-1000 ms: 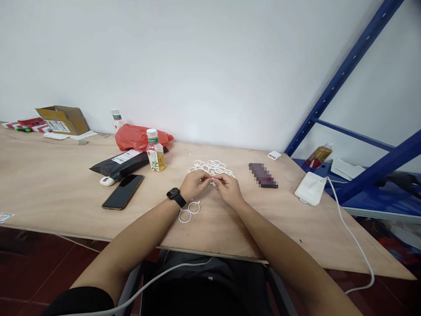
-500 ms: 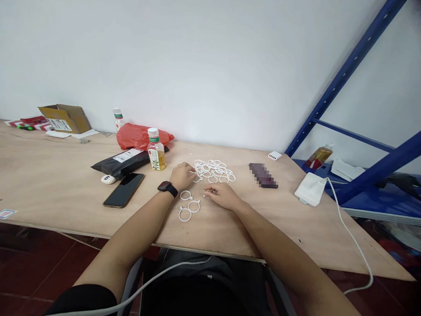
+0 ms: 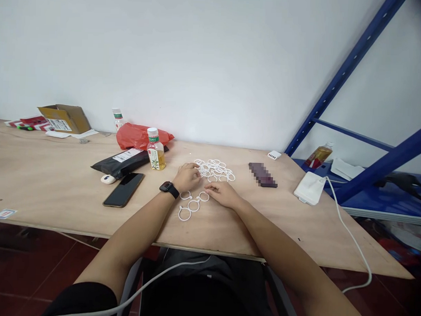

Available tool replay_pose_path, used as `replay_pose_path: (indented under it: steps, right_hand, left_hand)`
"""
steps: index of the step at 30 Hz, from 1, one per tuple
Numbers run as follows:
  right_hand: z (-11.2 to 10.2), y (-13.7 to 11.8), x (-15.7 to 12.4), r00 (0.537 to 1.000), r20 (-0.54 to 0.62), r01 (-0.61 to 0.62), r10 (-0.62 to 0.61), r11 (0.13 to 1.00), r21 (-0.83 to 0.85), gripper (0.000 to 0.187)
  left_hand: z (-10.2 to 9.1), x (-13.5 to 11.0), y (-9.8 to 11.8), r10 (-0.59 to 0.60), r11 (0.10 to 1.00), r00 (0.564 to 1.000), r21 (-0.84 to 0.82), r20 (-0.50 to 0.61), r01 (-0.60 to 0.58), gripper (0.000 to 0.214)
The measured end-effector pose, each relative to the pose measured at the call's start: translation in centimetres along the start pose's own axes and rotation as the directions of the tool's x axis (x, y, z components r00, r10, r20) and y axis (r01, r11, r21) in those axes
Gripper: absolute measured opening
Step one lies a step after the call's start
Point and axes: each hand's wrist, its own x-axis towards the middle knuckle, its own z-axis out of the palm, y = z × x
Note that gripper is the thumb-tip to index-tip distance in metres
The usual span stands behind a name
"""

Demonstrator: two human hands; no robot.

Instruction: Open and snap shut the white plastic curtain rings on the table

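Note:
A loose pile of white plastic rings (image 3: 215,169) lies on the plywood table (image 3: 57,185). My left hand (image 3: 187,178) rests curled at the pile's left edge, its fingers on or over the rings, and a black smartwatch (image 3: 169,189) sits on that wrist. Whether those fingers grip a ring is hidden. Nearer me, a small group of separate white rings (image 3: 191,204) lies on the bare wood. My right hand (image 3: 223,194) lies flat beside that group, fingertips next to its rightmost ring (image 3: 204,196).
Left of my hands lie a black phone (image 3: 123,190), a tea bottle (image 3: 156,149), a black parcel (image 3: 118,166) and a red bag (image 3: 142,137). A blurred dark object (image 3: 263,174) and a white power bank (image 3: 309,188) lie right. A blue shelf frame (image 3: 344,79) stands beyond the table's right edge.
Another ring now lies on the table beside the separate group, at my right fingertips. My left hand has shifted right onto the pile's edge.

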Motion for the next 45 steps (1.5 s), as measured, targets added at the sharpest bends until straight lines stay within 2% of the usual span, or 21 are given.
replay_pose_path:
  steps: [3,6,10,12,17,20,26,29,38,41,45]
  right_hand:
    - [0.4,-0.4,0.3,0.987,-0.16,-0.015,0.031,0.995,0.1,0.017]
    - [0.2,-0.3,0.4,0.923,-0.36,-0.064,0.136,0.977,0.206,0.02]
    - [-0.1,-0.1,0.3,0.889,-0.437,-0.015,0.138,0.962,0.272,0.022]
    - [-0.1,-0.1,0.3,0.889,-0.438,0.004,0.133,0.955,0.298,0.023]
    - [0.1,0.3,0.4,0.923,-0.372,0.013,0.099,0.958,0.288,0.02]
    - [0.2,0.3,0.4,0.919,-0.38,0.009,0.107,0.957,0.291,0.019]
    - [0.0,-0.2,0.2,0.907,-0.406,0.009,0.115,0.956,0.292,0.016]
    - [0.0,-0.2,0.2,0.906,-0.411,0.011,0.102,0.964,0.265,0.018]
    - [-0.2,-0.6,-0.1,0.909,-0.415,0.03,0.036,0.988,0.152,0.019]
    - [-0.1,-0.7,0.0,0.911,-0.407,0.027,0.059,0.979,0.203,0.018]
    - [0.1,-0.5,0.2,0.916,-0.379,0.018,0.129,0.933,0.36,0.019]
  left_hand:
    - [-0.3,0.0,1.1,0.099,0.988,0.989,-0.111,-0.11,-0.111,0.008]
    - [-0.3,-0.1,2.1,0.176,0.955,0.969,-0.208,-0.172,-0.21,0.007]
    - [0.3,-0.3,2.8,0.246,0.908,0.953,-0.302,-0.176,-0.29,0.006]
    - [0.5,-0.3,2.9,0.263,0.897,0.951,-0.321,-0.163,-0.303,0.005]
    - [0.6,-0.5,3.1,0.262,0.888,0.958,-0.359,-0.117,-0.287,0.008]
    - [0.4,-0.6,3.3,0.236,0.884,0.965,-0.386,-0.118,-0.263,0.008]
    - [0.7,-0.5,3.2,0.07,0.862,0.989,-0.491,-0.131,-0.126,0.014]
    - [0.7,-0.4,3.2,0.042,0.836,0.994,-0.541,-0.102,-0.091,0.018]
    - [0.6,-0.5,3.2,0.095,0.904,0.985,-0.402,-0.147,-0.147,0.023]
    - [0.5,-0.4,3.2,0.104,0.907,0.984,-0.393,-0.148,-0.155,0.022]
    - [0.2,-0.2,3.3,0.143,0.893,0.97,-0.398,-0.196,-0.212,0.019]
